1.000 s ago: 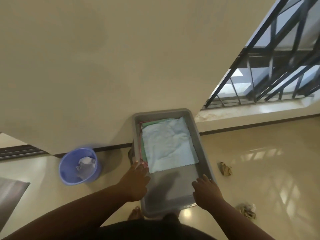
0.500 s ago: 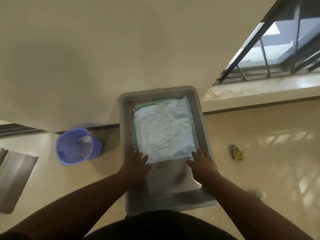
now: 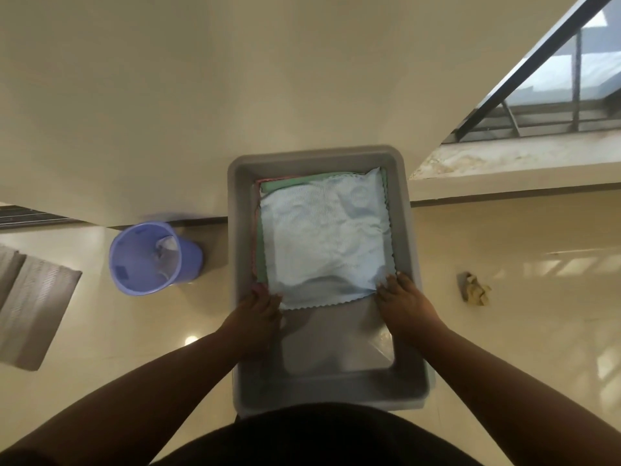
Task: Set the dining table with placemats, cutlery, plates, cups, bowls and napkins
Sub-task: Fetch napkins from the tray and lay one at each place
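A grey plastic tub (image 3: 239, 230) stands on the floor in front of me, against the wall. Inside it lies a stack of cloths: a crumpled light blue cloth (image 3: 322, 237) on top, a green cloth (image 3: 292, 183) and a pink edge showing beneath it. My left hand (image 3: 257, 311) holds the blue cloth's near left corner. My right hand (image 3: 405, 302) holds its near right corner. The near edge of the cloth is slightly raised and casts a shadow on the tub's bare bottom.
A blue waste bin (image 3: 148, 257) with paper in it stands left of the tub. A grey floor mat (image 3: 33, 307) lies at far left. A crumpled brown scrap (image 3: 473, 289) lies on the tiles at right. A stone ledge (image 3: 514, 163) with black railing (image 3: 524, 72) rises behind.
Both hands moved from the tub's near rim forward onto the blue cloth's near corners. The view tilted down and closer to the tub.
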